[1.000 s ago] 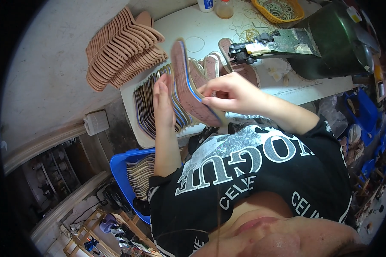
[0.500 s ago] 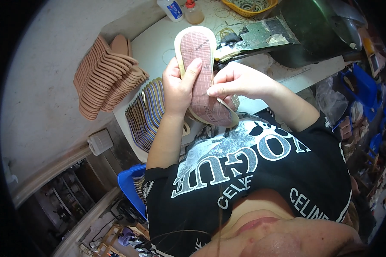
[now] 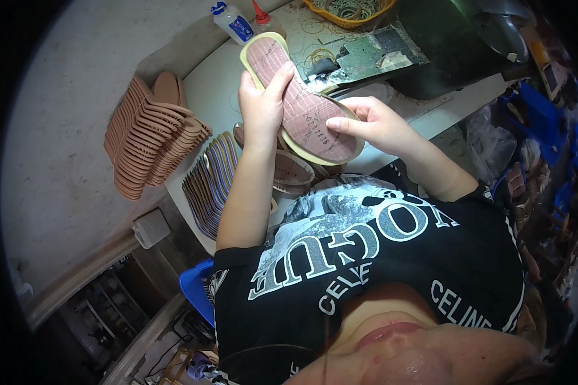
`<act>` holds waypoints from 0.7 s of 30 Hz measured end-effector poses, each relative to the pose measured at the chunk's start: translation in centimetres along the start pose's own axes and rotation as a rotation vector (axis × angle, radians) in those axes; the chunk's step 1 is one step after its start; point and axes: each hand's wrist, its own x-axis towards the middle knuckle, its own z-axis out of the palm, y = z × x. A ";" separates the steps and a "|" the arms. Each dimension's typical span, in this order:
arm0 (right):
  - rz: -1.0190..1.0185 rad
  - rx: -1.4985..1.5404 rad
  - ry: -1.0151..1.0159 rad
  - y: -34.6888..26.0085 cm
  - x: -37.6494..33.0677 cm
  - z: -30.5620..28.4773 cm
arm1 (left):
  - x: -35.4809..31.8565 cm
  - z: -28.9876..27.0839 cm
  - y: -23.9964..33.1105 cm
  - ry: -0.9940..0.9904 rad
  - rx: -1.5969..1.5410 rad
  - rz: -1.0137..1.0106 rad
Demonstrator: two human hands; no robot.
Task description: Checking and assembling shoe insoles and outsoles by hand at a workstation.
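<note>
Both of my hands hold up a shoe insole (image 3: 302, 106), its pinkish, grid-patterned face toward me and a pale yellow-cream rim around it. My left hand (image 3: 263, 102) is closed round the narrower end and middle, thumb lying on the pink face. My right hand (image 3: 376, 122) grips the wide end at its right edge, thumb on top and fingers mostly hidden behind. Below the insole, near my shirt, lies another pinkish sole-shaped piece (image 3: 293, 174), partly covered. Left of my left forearm stands a row of dark insoles with blue and tan edges (image 3: 205, 186).
A tall stack of brown soles (image 3: 151, 138) stands by the wall at left. On the white table (image 3: 218, 83) are a white-and-blue bottle (image 3: 233, 24), a red-tipped bottle (image 3: 266, 22), a yellow basket (image 3: 350, 22) of rubber bands and a worn green board (image 3: 379, 54). A blue bin (image 3: 196, 292) is lower left.
The insole has tilted, its wide end swinging up and right so that more of its face shows. My right hand has shifted from its middle edge to the wide end.
</note>
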 end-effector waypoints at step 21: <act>0.140 0.481 0.194 2.1 -0.2 2.9 | 5.6 -1.2 -2.5 -0.057 0.782 -0.148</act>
